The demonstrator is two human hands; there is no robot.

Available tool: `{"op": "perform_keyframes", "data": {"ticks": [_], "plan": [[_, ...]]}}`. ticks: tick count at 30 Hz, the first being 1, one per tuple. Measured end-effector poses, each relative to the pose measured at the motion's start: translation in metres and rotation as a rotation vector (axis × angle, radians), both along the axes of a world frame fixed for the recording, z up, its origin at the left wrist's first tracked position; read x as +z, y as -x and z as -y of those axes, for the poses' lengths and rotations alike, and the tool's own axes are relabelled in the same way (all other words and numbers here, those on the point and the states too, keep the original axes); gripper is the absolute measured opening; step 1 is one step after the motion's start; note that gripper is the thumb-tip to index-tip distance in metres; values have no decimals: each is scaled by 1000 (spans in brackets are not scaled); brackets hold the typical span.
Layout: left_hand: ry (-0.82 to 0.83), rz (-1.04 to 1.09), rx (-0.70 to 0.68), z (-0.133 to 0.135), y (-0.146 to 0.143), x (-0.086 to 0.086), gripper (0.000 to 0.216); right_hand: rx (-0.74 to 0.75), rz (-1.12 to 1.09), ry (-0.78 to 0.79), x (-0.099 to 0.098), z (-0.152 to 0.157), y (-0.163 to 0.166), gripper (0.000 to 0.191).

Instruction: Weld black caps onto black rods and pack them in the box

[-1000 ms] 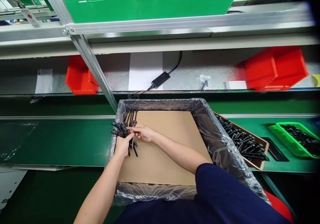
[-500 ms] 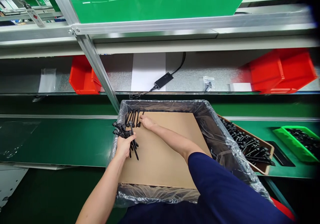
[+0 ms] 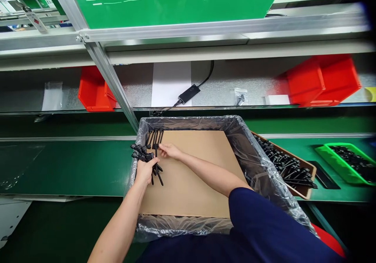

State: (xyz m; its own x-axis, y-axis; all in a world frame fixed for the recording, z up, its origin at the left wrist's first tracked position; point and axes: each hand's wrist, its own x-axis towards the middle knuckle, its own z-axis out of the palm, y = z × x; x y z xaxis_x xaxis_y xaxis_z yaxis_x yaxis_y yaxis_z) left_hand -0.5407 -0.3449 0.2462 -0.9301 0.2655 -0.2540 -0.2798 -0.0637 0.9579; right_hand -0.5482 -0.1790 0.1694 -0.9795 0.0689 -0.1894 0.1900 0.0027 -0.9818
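My left hand (image 3: 144,171) is closed around a bunch of black stick-like parts with thick heads (image 3: 140,153), over the left side of the box. My right hand (image 3: 170,151) is pinched at the head of one black stick-like part (image 3: 156,149), which stands beside the bunch with its stem pointing toward me. Beyond both hands, several of the same parts (image 3: 150,136) lie in a row at the far left corner, on a brown cardboard sheet (image 3: 194,180). The sheet lies inside a box lined with clear plastic film (image 3: 264,176).
Right of the box, a tan tray (image 3: 311,173) is heaped with similar black parts, beside a green bin (image 3: 326,153) of small black pieces. Red bins (image 3: 96,94), a black adapter with a cable (image 3: 189,94) and a small plastic bag (image 3: 241,97) sit on the shelf behind.
My right hand has drawn back from the row toward the bunch and now pinches a part there. My left hand stays nearly in place with the bunch. The view has shifted slightly.
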Motion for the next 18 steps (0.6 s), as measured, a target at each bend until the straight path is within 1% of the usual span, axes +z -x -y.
{"op": "perform_keyframes", "data": {"ticks": [1, 2, 3, 4, 5, 6, 7, 10, 14, 16, 18], "plan": [[-10, -3, -15, 0, 0, 0, 32, 49, 91, 193, 5, 10, -11, 43], [-17, -5, -35, -1, -1, 0, 32, 77, 155, 356, 9, 19, -21, 42], [-19, -8, -54, -1, -1, 0, 32, 80, 192, 479, 13, 26, -29, 38], [-20, -12, -68, -1, -2, 0, 33, 50, 207, 554, 17, 31, -34, 32], [-18, -18, -70, -1, -2, -2, 35, -5, 214, 579, 20, 34, -37, 26], [-9, -23, -57, -1, -2, -3, 37, -71, 225, 543, 23, 32, -36, 22], [8, -23, -35, -1, -1, -5, 39, -136, 244, 461, 25, 28, -32, 20], [75, -2, 11, 1, 0, -11, 41, -280, 315, 136, 28, -1, -5, 25], [96, -15, -12, 2, 2, -16, 44, -341, 398, -105, 21, -40, 36, 33], [94, -16, -14, 2, 3, -17, 47, -339, 429, -221, 17, -49, 52, 31], [89, -19, -7, 2, 3, -17, 49, -320, 439, -319, 15, -51, 62, 29]]}}
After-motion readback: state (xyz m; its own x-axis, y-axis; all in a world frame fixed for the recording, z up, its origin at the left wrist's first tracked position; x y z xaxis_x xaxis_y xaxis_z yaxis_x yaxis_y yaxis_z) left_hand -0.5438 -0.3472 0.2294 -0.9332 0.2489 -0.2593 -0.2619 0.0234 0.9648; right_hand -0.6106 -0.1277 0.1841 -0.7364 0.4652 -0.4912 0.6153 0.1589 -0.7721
